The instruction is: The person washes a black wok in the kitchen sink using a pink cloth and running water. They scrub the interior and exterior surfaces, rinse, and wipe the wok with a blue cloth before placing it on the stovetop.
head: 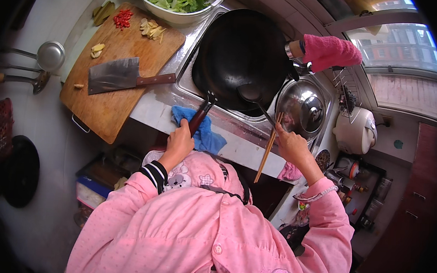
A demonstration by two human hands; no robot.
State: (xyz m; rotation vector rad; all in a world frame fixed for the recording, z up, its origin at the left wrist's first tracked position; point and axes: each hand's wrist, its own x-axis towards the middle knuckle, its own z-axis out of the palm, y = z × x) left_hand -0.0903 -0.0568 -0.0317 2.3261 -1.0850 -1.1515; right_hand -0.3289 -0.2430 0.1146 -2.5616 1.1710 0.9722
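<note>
My left hand (180, 141) grips the dark handle of a large black wok (238, 51), which rests over the sink basin. My right hand (295, 145) is closed on a ladle (252, 93) and a pair of wooden chopsticks (267, 154); the ladle's bowl lies inside the wok. A blue cloth (208, 136) is under the wok's handle on the counter edge. Right of the wok, a shiny metal lid (301, 107) sits in the other basin. A faucet wrapped in a pink cloth (330, 53) reaches over the wok's right side.
At left, a wooden cutting board (133, 56) holds a cleaver (115, 75), chopped red chili (123, 19) and sliced garlic or ginger (152, 30). A white basin (180, 18) of leafy greens stands behind. A rice cooker (356, 130) is at right. Ladles (50, 56) hang at left.
</note>
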